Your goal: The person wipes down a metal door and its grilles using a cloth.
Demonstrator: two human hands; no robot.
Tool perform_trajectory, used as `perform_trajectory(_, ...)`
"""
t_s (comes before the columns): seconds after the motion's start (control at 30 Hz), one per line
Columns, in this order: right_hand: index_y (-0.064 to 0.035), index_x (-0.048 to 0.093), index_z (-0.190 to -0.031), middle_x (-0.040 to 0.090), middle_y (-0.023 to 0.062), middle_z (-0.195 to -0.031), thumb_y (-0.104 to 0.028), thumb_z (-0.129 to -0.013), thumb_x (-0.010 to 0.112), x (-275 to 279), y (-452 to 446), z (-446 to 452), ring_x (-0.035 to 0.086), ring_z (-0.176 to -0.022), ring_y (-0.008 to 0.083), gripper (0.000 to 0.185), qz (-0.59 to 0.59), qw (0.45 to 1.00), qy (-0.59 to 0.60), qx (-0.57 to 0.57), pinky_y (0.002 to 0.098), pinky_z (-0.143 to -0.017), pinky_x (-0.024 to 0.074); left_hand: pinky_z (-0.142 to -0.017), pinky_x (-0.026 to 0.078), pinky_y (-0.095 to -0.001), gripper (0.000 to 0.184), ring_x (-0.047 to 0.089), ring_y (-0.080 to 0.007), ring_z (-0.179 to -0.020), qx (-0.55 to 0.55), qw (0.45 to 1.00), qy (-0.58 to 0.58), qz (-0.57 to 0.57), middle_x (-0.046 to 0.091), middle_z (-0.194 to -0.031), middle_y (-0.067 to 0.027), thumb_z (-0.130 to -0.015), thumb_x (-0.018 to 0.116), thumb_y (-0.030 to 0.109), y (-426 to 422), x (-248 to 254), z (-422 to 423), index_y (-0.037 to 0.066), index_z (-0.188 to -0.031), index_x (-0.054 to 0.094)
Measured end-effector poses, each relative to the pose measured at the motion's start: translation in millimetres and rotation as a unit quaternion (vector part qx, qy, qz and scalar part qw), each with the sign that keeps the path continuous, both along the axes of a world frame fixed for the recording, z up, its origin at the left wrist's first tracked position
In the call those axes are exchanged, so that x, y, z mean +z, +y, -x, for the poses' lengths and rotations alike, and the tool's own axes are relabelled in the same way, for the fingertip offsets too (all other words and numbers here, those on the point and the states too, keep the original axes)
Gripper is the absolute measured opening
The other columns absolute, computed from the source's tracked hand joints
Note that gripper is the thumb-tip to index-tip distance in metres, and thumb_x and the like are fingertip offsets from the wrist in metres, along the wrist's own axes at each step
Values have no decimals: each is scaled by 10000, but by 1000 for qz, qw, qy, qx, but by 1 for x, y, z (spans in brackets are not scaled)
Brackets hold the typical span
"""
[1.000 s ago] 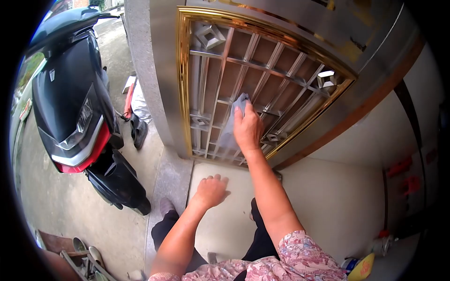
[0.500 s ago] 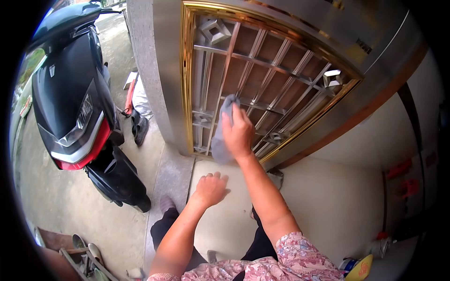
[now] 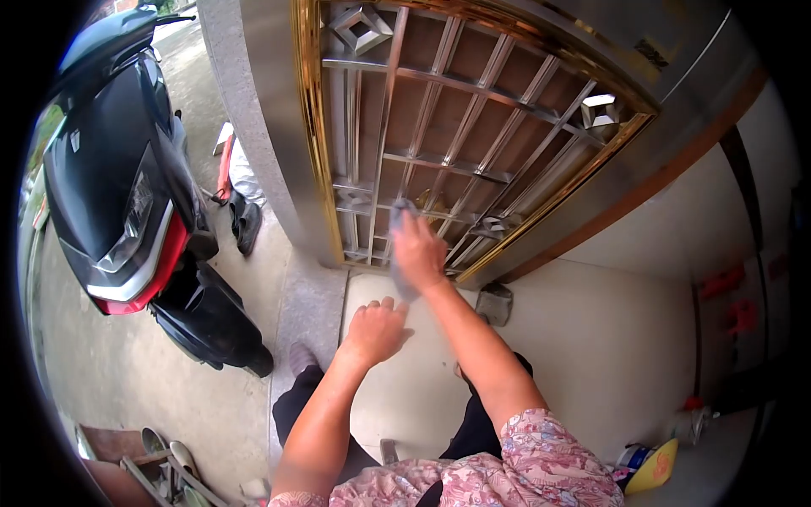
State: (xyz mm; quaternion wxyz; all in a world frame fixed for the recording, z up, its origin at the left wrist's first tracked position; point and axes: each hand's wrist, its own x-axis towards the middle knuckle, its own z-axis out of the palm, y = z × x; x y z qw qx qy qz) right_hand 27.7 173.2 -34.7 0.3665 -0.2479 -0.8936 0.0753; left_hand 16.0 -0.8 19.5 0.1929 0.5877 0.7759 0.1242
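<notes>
My right hand (image 3: pixel 420 252) is closed on a grey cloth (image 3: pixel 405 279), slightly blurred, which hangs below and to the left of the fingers. The hand is at the lower part of a metal door (image 3: pixel 456 127) with silver bars, brown panels and a gold-coloured frame. Whether the cloth touches the bars here, I cannot tell. My left hand (image 3: pixel 378 331) hovers over the pale floor, lower and to the left, its fingers curled in with no object visible in them.
On the left stands a black and red motor scooter (image 3: pixel 118 194). Dark shoes (image 3: pixel 245 224) lie between it and the grey door post (image 3: pixel 245 84). A dark grey block-like item (image 3: pixel 494 304) sits on the floor by the door's lower corner. A yellow item (image 3: pixel 655 467) is at the lower right.
My right hand has moved down along the door with the cloth. My left hand stays curled in nearly the same place. The view has shifted slightly, and more of the floor item shows.
</notes>
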Motion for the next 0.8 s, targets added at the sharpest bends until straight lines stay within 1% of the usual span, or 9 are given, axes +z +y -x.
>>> perform_trajectory(0.03, -91, 568, -1181, 579, 116, -880, -189, -791, 675, -10, 11, -9, 634, -712, 303, 416, -4, 999, -44, -25, 418, -581, 524, -808, 505, -460, 369, 610, -375, -948, 2, 1000, -3, 2, 599, -996, -185, -823, 674, 294, -1, 1, 0, 38, -1050, 535)
perform_trajectory(0.1, -106, 565, -1194, 563, 112, -898, -181, -780, 677, -16, 28, -33, 630, -732, 312, 436, -64, 996, -51, -34, 419, -576, 516, -813, 504, -459, 366, 608, -375, -955, 4, 1000, -2, 10, 597, -1011, -186, -829, 667, 292, -1, 1, 0, 37, -1058, 538)
perform_trajectory(0.17, -113, 566, -1200, 554, 115, -902, -170, -769, 678, -8, 40, -58, 620, -762, 327, 449, -37, 997, -46, -59, 434, -576, 506, -817, 503, -458, 364, 606, -375, -960, 8, 1000, -6, 9, 595, -1022, -188, -835, 661, 290, 1, 2, 0, 37, -1067, 540)
perform_trajectory(0.3, -82, 570, -1186, 569, 128, -903, -180, -801, 645, -7, 63, -87, 614, -743, 357, 405, -61, 991, -47, -107, 456, -614, 503, -821, 502, -457, 363, 605, -376, -966, 3, 1000, -20, 11, 590, -1034, -192, -845, 650, 290, 7, 5, -4, 38, -1084, 544)
perform_trajectory(0.37, -72, 570, -1182, 588, 139, -914, -195, -813, 634, -6, 53, -79, 619, -744, 364, 394, -23, 990, -40, -134, 452, -620, 505, -821, 503, -457, 364, 606, -376, -966, 1, 1000, -21, 13, 589, -1035, -193, -847, 646, 292, 6, 5, -5, 38, -1088, 544)
perform_trajectory(0.47, -58, 569, -1174, 614, 162, -934, -234, -823, 622, -3, 35, -59, 627, -754, 374, 396, 14, 991, -34, -132, 450, -619, 506, -817, 505, -456, 361, 607, -376, -960, 1, 1000, -16, 7, 588, -1027, -192, -848, 644, 295, 5, 4, -4, 37, -1081, 543)
perform_trajectory(0.63, -43, 560, -1153, 615, 165, -928, -253, -828, 614, 2, 4, -13, 626, -743, 379, 391, 35, 998, -15, -40, 461, -621, 503, -801, 512, -448, 344, 613, -373, -941, 6, 1000, -9, 14, 588, -1001, -186, -841, 651, 296, -2, 0, 0, 39, -1042, 542)
perform_trajectory(0.73, -51, 566, -1065, 613, 141, -861, -260, -815, 628, 4, -3, 17, 641, -674, 324, 332, -8, 999, -1, -34, 431, -552, 515, -794, 514, -445, 338, 617, -369, -926, 1, 1000, 10, 5, 589, -989, -181, -838, 653, 300, -3, -8, 1, 43, -1027, 542)
perform_trajectory(0.8, -30, 559, -1005, 614, 151, -832, -260, -818, 627, 5, -5, 26, 639, -670, 326, 304, 6, 999, -6, -32, 433, -561, 516, -794, 512, -446, 344, 617, -368, -922, 6, 1000, 4, 3, 590, -985, -179, -835, 656, 303, -2, -6, 2, 43, -1028, 542)
